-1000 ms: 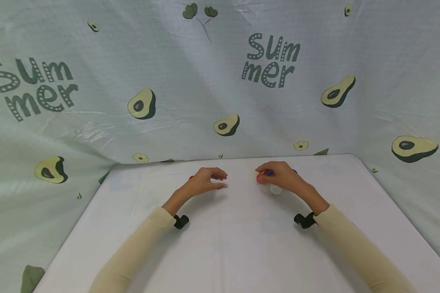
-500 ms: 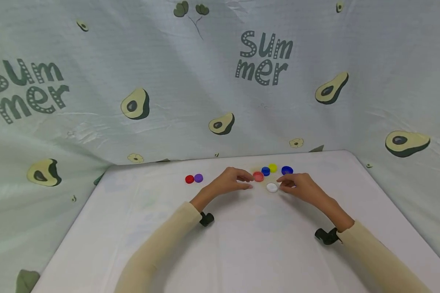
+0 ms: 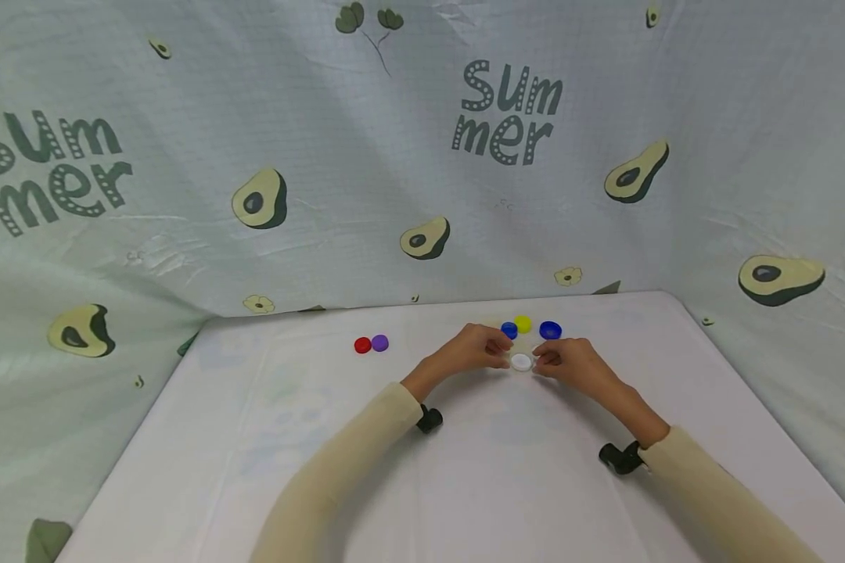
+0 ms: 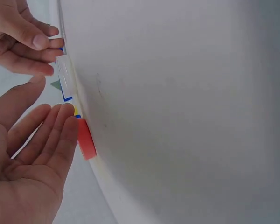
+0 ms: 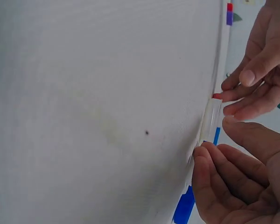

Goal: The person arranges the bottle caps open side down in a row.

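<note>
A round white cap (image 3: 521,362) lies between my two hands on the table. Just left of it is my left hand (image 3: 468,348), its fingers relaxed and slightly bent, with nothing gripped. On the opposite side my right hand (image 3: 573,366) has its loosely bent fingertips beside the white cap; whether they touch it I cannot tell. The left wrist view shows a coral-red cap (image 4: 86,139) next to the left fingers, which hide it in the head view. Behind the hands sit a small blue cap (image 3: 509,330), a yellow cap (image 3: 523,324) and a larger dark blue cap (image 3: 551,330).
Farther left on the white table (image 3: 310,438) a red cap (image 3: 362,345) and a purple cap (image 3: 380,342) lie side by side. A printed cloth (image 3: 338,156) hangs behind the table's back edge.
My left hand has moved right to the white cap, now covering the coral-red cap. The right hand has drawn back from above the caps to the white cap's right side.
</note>
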A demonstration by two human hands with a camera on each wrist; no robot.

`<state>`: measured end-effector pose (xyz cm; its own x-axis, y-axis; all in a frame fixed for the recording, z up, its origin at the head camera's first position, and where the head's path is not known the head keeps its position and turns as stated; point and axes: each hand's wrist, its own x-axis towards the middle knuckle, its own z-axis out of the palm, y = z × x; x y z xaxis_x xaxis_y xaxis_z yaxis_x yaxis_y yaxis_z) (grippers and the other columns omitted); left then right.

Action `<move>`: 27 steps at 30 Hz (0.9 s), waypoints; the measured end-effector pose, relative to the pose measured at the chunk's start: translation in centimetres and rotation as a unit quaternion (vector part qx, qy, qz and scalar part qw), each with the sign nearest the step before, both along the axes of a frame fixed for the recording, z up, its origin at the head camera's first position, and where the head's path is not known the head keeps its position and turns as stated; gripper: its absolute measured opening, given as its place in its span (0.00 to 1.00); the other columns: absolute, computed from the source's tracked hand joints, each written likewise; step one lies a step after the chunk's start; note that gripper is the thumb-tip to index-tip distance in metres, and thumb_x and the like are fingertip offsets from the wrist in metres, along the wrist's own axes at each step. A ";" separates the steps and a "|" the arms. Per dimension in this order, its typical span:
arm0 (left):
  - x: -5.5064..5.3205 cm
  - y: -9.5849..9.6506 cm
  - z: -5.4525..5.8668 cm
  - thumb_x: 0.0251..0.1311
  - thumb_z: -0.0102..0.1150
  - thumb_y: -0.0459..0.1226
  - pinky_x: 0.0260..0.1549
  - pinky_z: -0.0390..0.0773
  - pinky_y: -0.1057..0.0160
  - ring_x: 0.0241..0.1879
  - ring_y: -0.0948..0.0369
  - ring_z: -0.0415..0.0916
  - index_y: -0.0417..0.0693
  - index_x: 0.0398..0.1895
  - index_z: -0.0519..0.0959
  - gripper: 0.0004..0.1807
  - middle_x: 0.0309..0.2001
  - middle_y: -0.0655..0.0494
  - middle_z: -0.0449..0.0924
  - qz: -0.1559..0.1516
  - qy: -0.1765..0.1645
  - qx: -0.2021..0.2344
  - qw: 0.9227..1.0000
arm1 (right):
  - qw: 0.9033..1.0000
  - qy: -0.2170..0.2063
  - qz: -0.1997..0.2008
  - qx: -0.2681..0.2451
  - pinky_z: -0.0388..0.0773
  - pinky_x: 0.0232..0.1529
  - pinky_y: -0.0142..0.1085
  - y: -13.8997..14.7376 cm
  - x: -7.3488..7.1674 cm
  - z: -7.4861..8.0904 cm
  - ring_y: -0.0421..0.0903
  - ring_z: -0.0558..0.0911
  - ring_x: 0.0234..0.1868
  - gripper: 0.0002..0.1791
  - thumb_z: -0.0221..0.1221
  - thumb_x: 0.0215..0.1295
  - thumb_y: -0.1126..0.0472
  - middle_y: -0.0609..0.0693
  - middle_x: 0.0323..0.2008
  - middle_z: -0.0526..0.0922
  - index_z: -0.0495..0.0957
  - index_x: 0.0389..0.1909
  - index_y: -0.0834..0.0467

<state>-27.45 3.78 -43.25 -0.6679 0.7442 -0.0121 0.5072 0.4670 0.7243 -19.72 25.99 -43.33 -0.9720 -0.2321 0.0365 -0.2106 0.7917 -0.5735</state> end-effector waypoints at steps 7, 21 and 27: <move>0.1 1.8 0.4 0.62 0.70 0.32 0.41 0.82 0.73 0.42 0.61 0.82 0.35 0.54 0.82 0.18 0.46 0.47 0.86 0.007 -0.007 -0.036 0.999 | 1.000 0.000 -0.007 -0.001 0.85 0.38 0.39 -0.3 -0.2 -0.2 0.47 0.87 0.37 0.16 0.67 0.64 0.67 0.54 0.35 0.89 0.82 0.50 0.71; 0.0 1.6 0.7 0.56 0.73 0.27 0.37 0.80 0.74 0.36 0.64 0.79 0.38 0.43 0.83 0.12 0.38 0.51 0.84 -0.002 -0.001 -0.051 0.999 | 1.000 -0.003 0.011 0.008 0.83 0.39 0.36 -0.9 0.0 -0.3 0.42 0.82 0.36 0.20 0.73 0.58 0.64 0.49 0.34 0.86 0.83 0.50 0.68; 0.1 1.4 0.5 0.57 0.72 0.27 0.36 0.80 0.74 0.34 0.64 0.78 0.38 0.46 0.82 0.14 0.37 0.52 0.84 -0.001 -0.016 -0.053 0.998 | 1.000 -0.010 0.011 0.004 0.82 0.38 0.35 -1.1 0.0 -0.4 0.42 0.82 0.35 0.18 0.73 0.58 0.65 0.49 0.33 0.86 0.83 0.48 0.68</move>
<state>-27.38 5.21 -42.74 -0.6642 0.7391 -0.1121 0.4851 0.5403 0.6876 -19.74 24.86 -43.71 -0.9672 -0.2535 0.0147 -0.2162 0.7916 -0.5715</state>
